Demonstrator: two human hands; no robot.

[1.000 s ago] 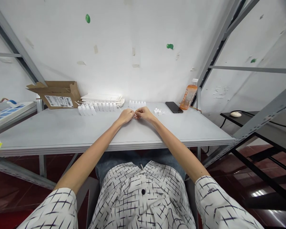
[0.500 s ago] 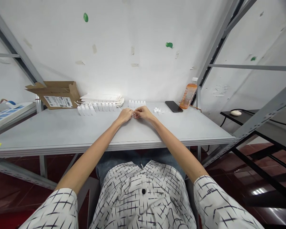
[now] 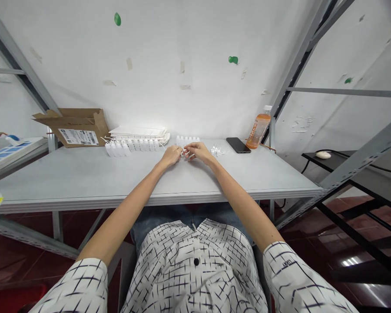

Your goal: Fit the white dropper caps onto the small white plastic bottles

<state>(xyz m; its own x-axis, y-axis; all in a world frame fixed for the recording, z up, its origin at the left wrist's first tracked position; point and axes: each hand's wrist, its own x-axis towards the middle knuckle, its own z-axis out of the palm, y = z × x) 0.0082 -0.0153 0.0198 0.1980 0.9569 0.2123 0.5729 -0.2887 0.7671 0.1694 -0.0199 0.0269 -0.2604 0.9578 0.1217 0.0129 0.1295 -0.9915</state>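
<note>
Over the middle of the grey table [image 3: 133, 174], my left hand [image 3: 172, 155] is closed on something small that I cannot make out. My right hand [image 3: 196, 151] meets it from the right, thumb and index finger pinched at the same small spot, the other fingers loosely curled. Behind my right hand stands a short row of small white bottles [image 3: 181, 141]. Left of my left hand, more white bottles [image 3: 117, 149] stand in rows. Small clear-white pieces [image 3: 217, 151] lie in a pile to the right of my right hand.
An open cardboard box [image 3: 78, 130] stands at the back left beside stacked white sheets [image 3: 138, 132]. A black phone [image 3: 238, 145] and a bottle of orange drink [image 3: 258, 128] are at the back right. Metal shelf posts rise at both ends.
My right hand's fingers have loosened and spread a little, and its back has risen slightly. My left hand has stayed nearly in place.
</note>
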